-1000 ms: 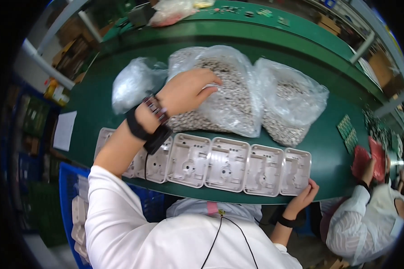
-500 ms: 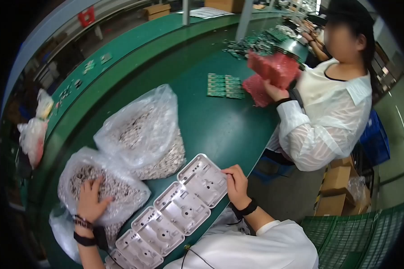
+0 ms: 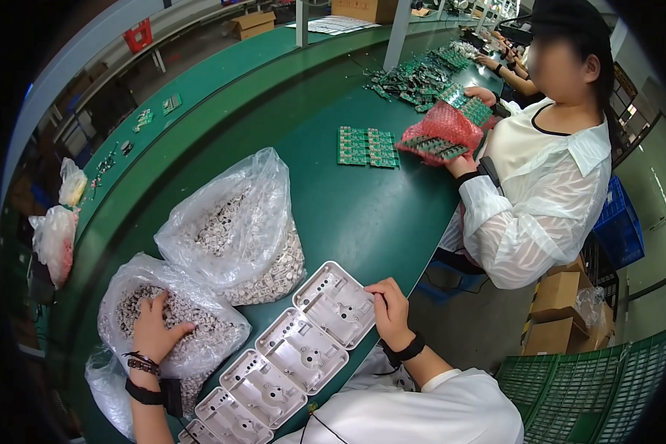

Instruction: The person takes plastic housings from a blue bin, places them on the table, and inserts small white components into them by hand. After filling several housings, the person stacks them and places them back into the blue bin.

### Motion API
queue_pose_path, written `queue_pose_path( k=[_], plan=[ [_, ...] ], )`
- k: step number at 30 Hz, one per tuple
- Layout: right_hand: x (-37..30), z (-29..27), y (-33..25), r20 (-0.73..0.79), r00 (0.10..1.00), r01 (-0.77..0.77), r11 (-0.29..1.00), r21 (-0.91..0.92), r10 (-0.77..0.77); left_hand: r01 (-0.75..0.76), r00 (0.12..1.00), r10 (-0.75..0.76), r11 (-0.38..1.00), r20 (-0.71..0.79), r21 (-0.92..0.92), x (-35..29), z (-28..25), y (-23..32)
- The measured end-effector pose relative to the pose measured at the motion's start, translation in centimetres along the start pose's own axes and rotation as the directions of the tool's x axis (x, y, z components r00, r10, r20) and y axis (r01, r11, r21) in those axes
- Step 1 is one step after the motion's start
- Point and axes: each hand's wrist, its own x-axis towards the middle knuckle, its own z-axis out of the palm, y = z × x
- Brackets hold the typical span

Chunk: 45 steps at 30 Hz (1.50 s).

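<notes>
My left hand [image 3: 155, 329] rests in an open clear plastic bag [image 3: 218, 329] full of small whitish plastic parts [image 3: 181, 307]. Its thumb is spread from the fingers, and the fingertips dip among the parts; I see nothing gripped. A row of several white plastic housings [image 3: 303, 351] lies along the near table edge, hollow sides up. With fingers and thumb, my right hand [image 3: 394, 314] holds the right rim of the farthest housing [image 3: 337, 303]. A second clear bag [image 3: 229, 222] of similar parts stands just beyond the first one.
Green circuit board panels [image 3: 368, 146] lie on the green table [image 3: 333, 218], with a heap of boards [image 3: 414, 81] farther off. A co-worker [image 3: 540, 177] at the right holds a red bubble-wrap bag [image 3: 451, 126] and boards. Cardboard boxes [image 3: 559, 314] and a green crate [image 3: 584, 392] stand below.
The co-worker's red bubble-wrap bag has tipped and lowered, and green boards now show at it and in the other hand. My hands keep nearly the same places; the view shifted slightly.
</notes>
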Motion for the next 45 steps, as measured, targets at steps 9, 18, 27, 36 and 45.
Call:
queue_pose_path(
  k=[9, 18, 27, 36, 45],
  plan=[
    [0.8, -0.4, -0.2, -0.025, 1.0, 0.012, 1.0, -0.028, -0.013, -0.211, 0.977, 0.196, 0.946, -0.087, -0.247, 1.0, -0.3, -0.7],
    [-0.1, -0.3, 0.5, -0.011, 1.0, 0.001, 1.0, -0.013, -0.001, -0.081, 0.912, 0.091, 0.996, -0.399, 0.04, 1.0, -1.1, -2.4],
    [1.6, -1.5, -3.2, -0.116, 0.993, 0.028, 0.967, 0.254, 0.001, -0.216, 0.863, -0.41, 0.231, -0.296, -0.949, -1.6, -4.1, 8.0],
    [2.5, 2.7, -13.7, 0.195, 0.835, 0.396, 0.808, 0.437, -0.514, 0.025, 0.996, -0.059, -0.5, 0.063, -0.866, -8.9, -2.4, 18.9],
    [-0.9, 5.0, -15.1, 0.533, 0.557, 0.446, 0.77, 0.456, -0.638, -0.159, 0.945, -0.311, -0.713, 0.104, -0.683, -11.5, 4.3, 16.8]
  ],
)
